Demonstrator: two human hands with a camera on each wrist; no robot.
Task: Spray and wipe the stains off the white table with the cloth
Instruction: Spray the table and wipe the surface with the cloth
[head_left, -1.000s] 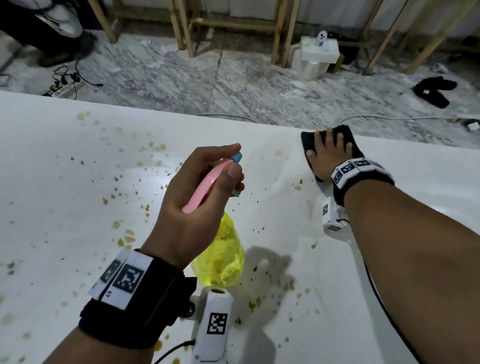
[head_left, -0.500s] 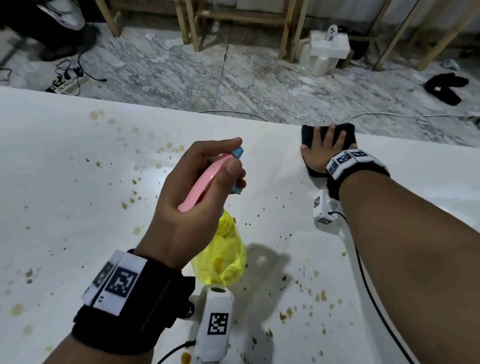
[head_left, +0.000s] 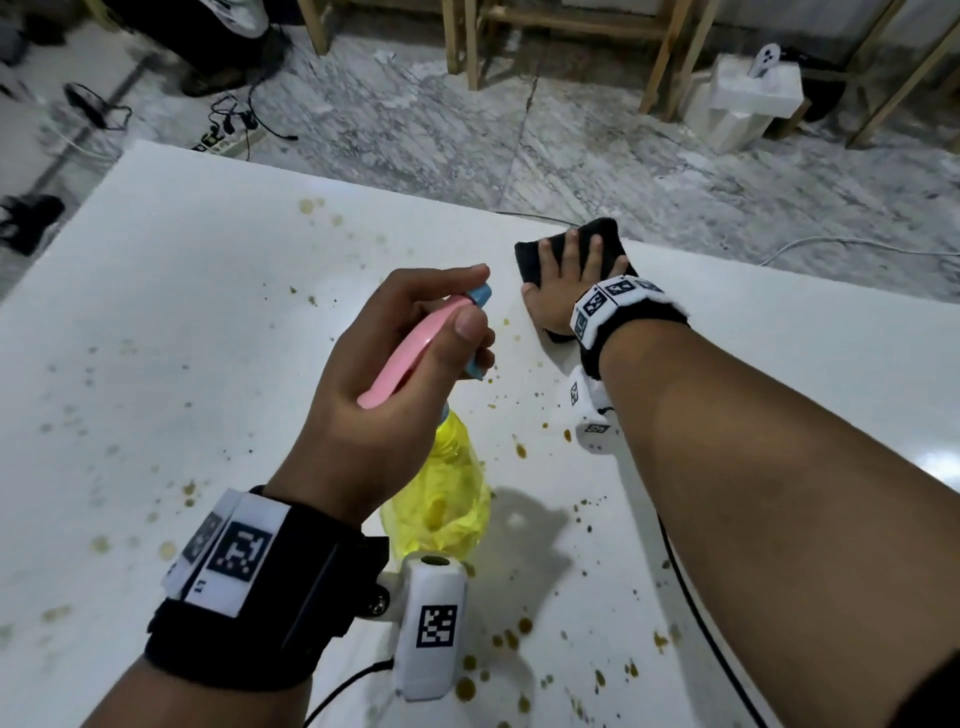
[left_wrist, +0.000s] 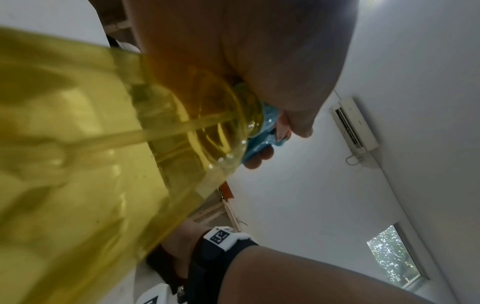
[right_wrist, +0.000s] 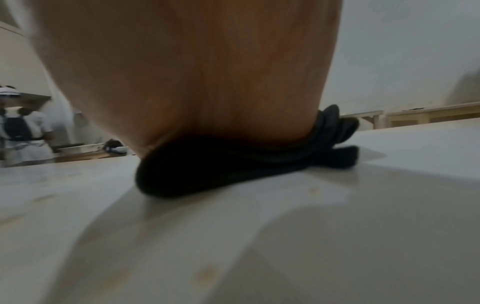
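Left fingers (head_left: 457, 280): my left hand (head_left: 374, 395) wraps the spray bottle (head_left: 441, 499) at its neck, index on the trigger
Right fingers (head_left: 571, 254): straight, right hand (head_left: 561, 291) flat on the cloth (head_left: 535, 254)
Cloth: black, soft, bunched; far edge of the surface (head_left: 156, 312)
Bottle: light plastic, possibly slick; I'd hold the neck
Stains (head_left: 511, 639): brown, scattered

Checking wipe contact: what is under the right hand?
The black cloth lies bunched under the right hand, whose straight fingers press it flat on the white table. Any stains beneath the cloth are covered and cannot be seen.
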